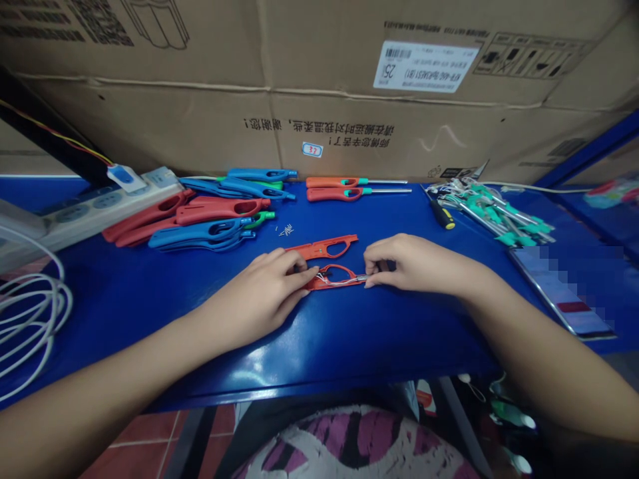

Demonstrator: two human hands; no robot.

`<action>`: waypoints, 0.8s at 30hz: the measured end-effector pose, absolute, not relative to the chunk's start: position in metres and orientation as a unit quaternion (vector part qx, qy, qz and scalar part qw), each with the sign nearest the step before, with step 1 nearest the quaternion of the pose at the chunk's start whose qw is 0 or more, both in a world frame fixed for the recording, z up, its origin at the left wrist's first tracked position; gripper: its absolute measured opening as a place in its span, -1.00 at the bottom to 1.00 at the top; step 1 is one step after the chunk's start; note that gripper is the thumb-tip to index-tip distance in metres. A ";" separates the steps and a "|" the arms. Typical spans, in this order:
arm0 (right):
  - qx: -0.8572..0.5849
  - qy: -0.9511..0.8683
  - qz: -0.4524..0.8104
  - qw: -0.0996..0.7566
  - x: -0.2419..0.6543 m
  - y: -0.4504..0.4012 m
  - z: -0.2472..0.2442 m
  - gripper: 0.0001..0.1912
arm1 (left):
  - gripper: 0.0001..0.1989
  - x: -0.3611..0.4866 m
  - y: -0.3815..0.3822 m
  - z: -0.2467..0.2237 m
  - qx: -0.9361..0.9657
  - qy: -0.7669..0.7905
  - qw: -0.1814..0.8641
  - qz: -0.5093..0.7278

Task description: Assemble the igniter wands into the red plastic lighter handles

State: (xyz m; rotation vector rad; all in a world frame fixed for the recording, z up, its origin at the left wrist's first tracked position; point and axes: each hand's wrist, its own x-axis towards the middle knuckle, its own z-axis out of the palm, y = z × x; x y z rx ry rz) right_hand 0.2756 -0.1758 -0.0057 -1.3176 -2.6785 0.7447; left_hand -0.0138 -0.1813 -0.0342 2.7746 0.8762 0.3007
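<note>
An open half of an orange-red lighter shell (332,285) lies on the blue table, with thin white wires (344,282) running along it. My left hand (272,286) is closed on its left end, thumb and forefinger pinching near the wires. At the right end, my right hand (392,263) pinches a short silvery metal part (361,278); the fingers hide most of it. Just behind lies the matching orange-red shell half (319,249), its left end partly covered by my left hand.
Small screws (286,231) lie behind the shells. Blue lighter shells (200,234) and red ones (219,209) are piled left, beside a power strip (104,199). Farther back are two assembled lighters (334,193). Right: a screwdriver (442,211), metal tubes with green parts (499,213), a phone (559,293).
</note>
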 end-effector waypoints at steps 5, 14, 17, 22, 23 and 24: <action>-0.450 -0.862 0.229 0.034 0.276 -0.174 -0.008 -0.83 | -0.68 -0.014 -0.183 -0.034 0.943 0.294 0.116 0.105; -0.458 -0.850 0.254 0.055 0.273 -0.177 -0.009 -0.77 | -0.68 -0.011 -0.183 -0.037 0.937 0.297 0.137 0.123; -0.487 -0.833 0.259 0.046 0.271 -0.174 -0.011 -0.73 | -0.66 -0.010 -0.184 -0.039 0.935 0.296 0.146 0.132; -0.486 -0.823 0.286 0.076 0.269 -0.173 -0.014 -0.92 | -0.58 -0.009 -0.186 -0.037 0.937 0.291 0.150 0.127; -0.460 -0.833 0.293 0.088 0.269 -0.174 -0.014 -0.95 | -0.58 -0.009 -0.187 -0.036 0.937 0.289 0.150 0.124; -0.428 -0.847 0.300 0.097 0.269 -0.174 -0.015 -0.91 | -0.59 -0.009 -0.187 -0.036 0.938 0.288 0.150 0.121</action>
